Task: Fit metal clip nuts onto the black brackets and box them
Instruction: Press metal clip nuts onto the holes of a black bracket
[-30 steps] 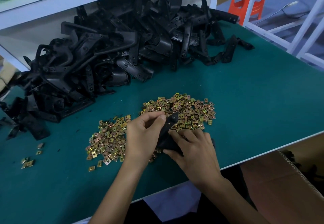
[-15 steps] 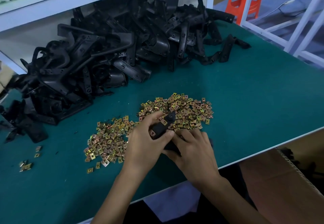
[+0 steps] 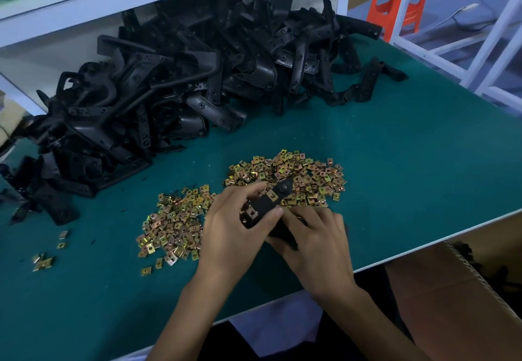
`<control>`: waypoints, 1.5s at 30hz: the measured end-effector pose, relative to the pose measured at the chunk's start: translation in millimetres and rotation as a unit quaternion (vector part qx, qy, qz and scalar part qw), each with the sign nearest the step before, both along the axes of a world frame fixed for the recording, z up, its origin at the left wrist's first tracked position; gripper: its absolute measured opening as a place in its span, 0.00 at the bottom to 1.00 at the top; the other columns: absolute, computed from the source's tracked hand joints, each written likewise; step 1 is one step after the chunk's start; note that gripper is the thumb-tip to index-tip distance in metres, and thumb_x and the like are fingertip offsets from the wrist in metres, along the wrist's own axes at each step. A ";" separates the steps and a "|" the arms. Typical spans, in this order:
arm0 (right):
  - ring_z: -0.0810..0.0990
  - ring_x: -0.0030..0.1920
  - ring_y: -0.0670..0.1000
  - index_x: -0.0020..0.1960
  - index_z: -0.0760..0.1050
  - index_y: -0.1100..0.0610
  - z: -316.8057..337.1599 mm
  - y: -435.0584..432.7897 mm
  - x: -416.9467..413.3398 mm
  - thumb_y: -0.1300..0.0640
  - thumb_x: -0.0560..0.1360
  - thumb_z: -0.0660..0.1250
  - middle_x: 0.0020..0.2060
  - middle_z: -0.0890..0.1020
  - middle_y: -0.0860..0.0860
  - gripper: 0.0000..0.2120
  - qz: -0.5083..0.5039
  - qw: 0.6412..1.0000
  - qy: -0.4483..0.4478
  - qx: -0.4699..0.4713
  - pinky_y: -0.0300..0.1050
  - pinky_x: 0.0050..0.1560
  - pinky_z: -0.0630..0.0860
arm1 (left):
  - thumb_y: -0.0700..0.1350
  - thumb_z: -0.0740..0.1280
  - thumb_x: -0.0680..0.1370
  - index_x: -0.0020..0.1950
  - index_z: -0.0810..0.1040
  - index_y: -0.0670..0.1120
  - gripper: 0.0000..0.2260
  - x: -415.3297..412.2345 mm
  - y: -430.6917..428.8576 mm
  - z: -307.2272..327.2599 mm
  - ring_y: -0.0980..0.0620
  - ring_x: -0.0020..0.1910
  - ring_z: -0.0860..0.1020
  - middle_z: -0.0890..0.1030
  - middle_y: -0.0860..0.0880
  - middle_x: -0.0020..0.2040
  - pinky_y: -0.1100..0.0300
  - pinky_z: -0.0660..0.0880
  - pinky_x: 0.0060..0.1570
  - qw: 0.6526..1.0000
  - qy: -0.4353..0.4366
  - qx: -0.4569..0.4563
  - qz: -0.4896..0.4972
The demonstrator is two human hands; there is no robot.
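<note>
A black bracket [image 3: 268, 204] is held low over the green table, between both hands. My left hand [image 3: 234, 228] curls round its near end, where a brass clip nut [image 3: 251, 214] sits on the bracket. My right hand [image 3: 313, 236] grips the bracket's lower part from the right. A second clip nut [image 3: 273, 196] shows further up the bracket. Two heaps of loose clip nuts lie on the table: one [image 3: 293, 177] just beyond the hands, one [image 3: 175, 219] to their left. A big pile of black brackets [image 3: 175, 84] fills the back left.
The green table [image 3: 409, 163] ends at a white edge on the right. A cardboard box [image 3: 457, 298] stands below that edge at the lower right. A few stray clip nuts [image 3: 45, 262] lie at the far left. White shelving and an orange stool [image 3: 401, 2] stand behind.
My left hand has slid down the bracket from its far tip to its near end. A clip nut now shows on the near end by my left thumb.
</note>
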State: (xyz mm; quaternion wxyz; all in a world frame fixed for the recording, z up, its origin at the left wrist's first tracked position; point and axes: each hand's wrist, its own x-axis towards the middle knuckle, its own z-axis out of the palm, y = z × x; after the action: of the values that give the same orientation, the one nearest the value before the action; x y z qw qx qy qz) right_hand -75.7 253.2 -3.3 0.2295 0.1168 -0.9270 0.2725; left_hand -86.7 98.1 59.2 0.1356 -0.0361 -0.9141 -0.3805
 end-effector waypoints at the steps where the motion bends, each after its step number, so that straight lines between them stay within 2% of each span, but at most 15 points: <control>1: 0.79 0.48 0.57 0.61 0.82 0.51 -0.6 -0.2 -0.1 0.44 0.71 0.78 0.51 0.83 0.48 0.22 -0.002 1.000 0.003 0.001 0.50 0.47 0.69 | 0.55 0.76 0.73 0.62 0.80 0.59 0.18 0.8 -0.5 1.0 0.65 0.56 0.75 0.77 0.64 0.53 0.77 0.67 0.52 1.000 -0.001 0.001 0.002; 4: 0.78 0.47 0.57 0.63 0.81 0.50 -0.7 0.1 0.0 0.43 0.70 0.78 0.50 0.83 0.48 0.23 0.003 1.000 0.005 0.017 0.51 0.47 0.68 | 0.60 0.73 0.74 0.56 0.82 0.59 0.13 -0.5 -0.1 3.8 0.65 0.53 0.78 0.80 0.64 0.51 0.71 0.72 0.51 0.999 -0.029 0.034 -0.002; 7: 0.78 0.47 0.56 0.63 0.82 0.50 -0.9 0.1 0.2 0.42 0.72 0.77 0.49 0.83 0.48 0.23 0.008 1.000 0.017 0.025 0.51 0.47 0.69 | 0.58 0.69 0.74 0.45 0.84 0.55 0.08 -8.3 1.6 6.0 0.62 0.42 0.80 0.84 0.59 0.42 0.59 0.77 0.43 0.982 -0.084 0.165 0.023; 12: 0.78 0.48 0.55 0.63 0.81 0.49 -3.0 1.2 -0.2 0.40 0.74 0.71 0.50 0.82 0.47 0.21 0.013 0.999 0.033 0.029 0.50 0.48 0.68 | 0.48 0.69 0.80 0.39 0.81 0.48 0.11 -20.5 -2.2 10.2 0.56 0.35 0.75 0.79 0.55 0.33 0.55 0.71 0.44 0.937 -0.118 0.307 0.117; 15: 0.76 0.50 0.55 0.61 0.82 0.50 -8.0 6.2 1.2 0.41 0.72 0.73 0.51 0.82 0.47 0.21 -0.005 0.999 0.036 0.015 0.49 0.49 0.63 | 0.46 0.67 0.82 0.42 0.79 0.45 0.10 -35.0 -49.1 30.1 0.60 0.31 0.73 0.76 0.54 0.34 0.61 0.73 0.39 0.898 -0.054 0.387 0.199; 17: 0.76 0.49 0.55 0.61 0.83 0.50 -9.6 6.2 1.4 0.40 0.72 0.72 0.50 0.83 0.48 0.21 -0.007 1.000 0.027 0.014 0.48 0.49 0.62 | 0.47 0.69 0.80 0.44 0.83 0.49 0.07 -36.2 -95.7 39.1 0.61 0.34 0.75 0.79 0.56 0.36 0.64 0.75 0.39 0.933 0.005 0.280 0.226; 19: 0.76 0.49 0.55 0.61 0.83 0.50 -8.5 4.0 0.9 0.40 0.72 0.71 0.50 0.83 0.48 0.22 -0.007 1.000 0.019 0.006 0.47 0.50 0.62 | 0.50 0.69 0.77 0.46 0.85 0.51 0.06 -30.4 -141.5 37.4 0.58 0.39 0.78 0.84 0.56 0.41 0.58 0.77 0.45 0.954 0.012 0.132 0.269; 23: 0.77 0.49 0.56 0.62 0.82 0.49 -6.4 2.6 1.1 0.40 0.72 0.72 0.50 0.83 0.48 0.22 -0.009 1.000 0.014 0.006 0.47 0.52 0.63 | 0.58 0.65 0.73 0.52 0.84 0.52 0.15 -9.6 -215.8 15.1 0.48 0.49 0.83 0.86 0.52 0.47 0.46 0.81 0.53 0.917 -0.056 -0.045 0.391; 26: 0.78 0.49 0.57 0.62 0.82 0.50 -5.5 2.5 1.7 0.42 0.72 0.76 0.50 0.83 0.49 0.22 -0.008 1.000 0.017 0.008 0.48 0.51 0.63 | 0.58 0.65 0.73 0.61 0.80 0.52 0.19 2.8 -259.4 -6.8 0.42 0.53 0.83 0.85 0.47 0.54 0.40 0.80 0.56 0.903 -0.134 -0.049 0.406; 28: 0.76 0.49 0.55 0.62 0.82 0.50 -5.7 2.7 2.1 0.41 0.73 0.75 0.50 0.82 0.49 0.21 -0.007 1.000 0.021 0.007 0.48 0.51 0.63 | 0.56 0.65 0.75 0.66 0.76 0.52 0.20 5.7 -271.9 -16.2 0.41 0.55 0.82 0.84 0.46 0.57 0.39 0.79 0.58 0.898 -0.128 -0.062 0.416; 32: 0.75 0.50 0.54 0.63 0.82 0.49 -6.6 2.8 1.9 0.41 0.72 0.76 0.51 0.83 0.48 0.22 -0.006 1.000 0.013 0.011 0.48 0.51 0.64 | 0.48 0.66 0.77 0.59 0.81 0.48 0.12 -9.6 -211.8 0.2 0.43 0.54 0.83 0.86 0.46 0.54 0.45 0.78 0.58 0.913 -0.051 -0.072 0.398; 36: 0.78 0.49 0.55 0.62 0.83 0.49 -5.7 2.1 1.5 0.41 0.72 0.76 0.50 0.83 0.48 0.22 -0.009 1.000 0.009 0.015 0.48 0.50 0.63 | 0.47 0.68 0.80 0.52 0.83 0.54 0.05 -41.2 -134.1 2.8 0.59 0.40 0.82 0.85 0.57 0.47 0.60 0.78 0.42 0.974 -0.070 -0.100 0.190; 38: 0.78 0.49 0.55 0.62 0.83 0.49 -4.0 2.0 1.6 0.40 0.72 0.72 0.50 0.83 0.48 0.21 -0.011 1.000 0.004 0.016 0.48 0.50 0.63 | 0.51 0.67 0.81 0.48 0.82 0.57 0.04 -57.2 -96.2 -0.1 0.63 0.31 0.79 0.82 0.61 0.43 0.67 0.74 0.32 0.981 -0.121 -0.125 0.084; 42: 0.76 0.50 0.53 0.63 0.82 0.48 -2.2 2.6 2.2 0.39 0.72 0.70 0.51 0.83 0.47 0.22 -0.005 1.000 -0.005 0.009 0.47 0.50 0.62 | 0.59 0.68 0.79 0.44 0.82 0.53 0.12 -81.6 -52.4 -8.5 0.54 0.37 0.81 0.83 0.55 0.38 0.60 0.77 0.39 0.967 -0.160 -0.189 0.063; 45: 0.74 0.50 0.52 0.63 0.82 0.48 -2.0 2.8 2.0 0.39 0.72 0.71 0.52 0.83 0.47 0.23 -0.003 1.000 -0.005 0.002 0.46 0.51 0.62 | 0.61 0.68 0.79 0.42 0.81 0.54 0.13 -91.6 -52.8 -9.1 0.53 0.42 0.80 0.83 0.55 0.41 0.57 0.76 0.44 0.963 -0.193 -0.178 0.067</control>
State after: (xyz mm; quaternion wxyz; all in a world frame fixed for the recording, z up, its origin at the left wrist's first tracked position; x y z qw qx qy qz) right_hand -73.7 256.0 -5.3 0.2252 0.1134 -0.9290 0.2710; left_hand -178.3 45.4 50.2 -0.0271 0.0758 -0.9761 -0.2018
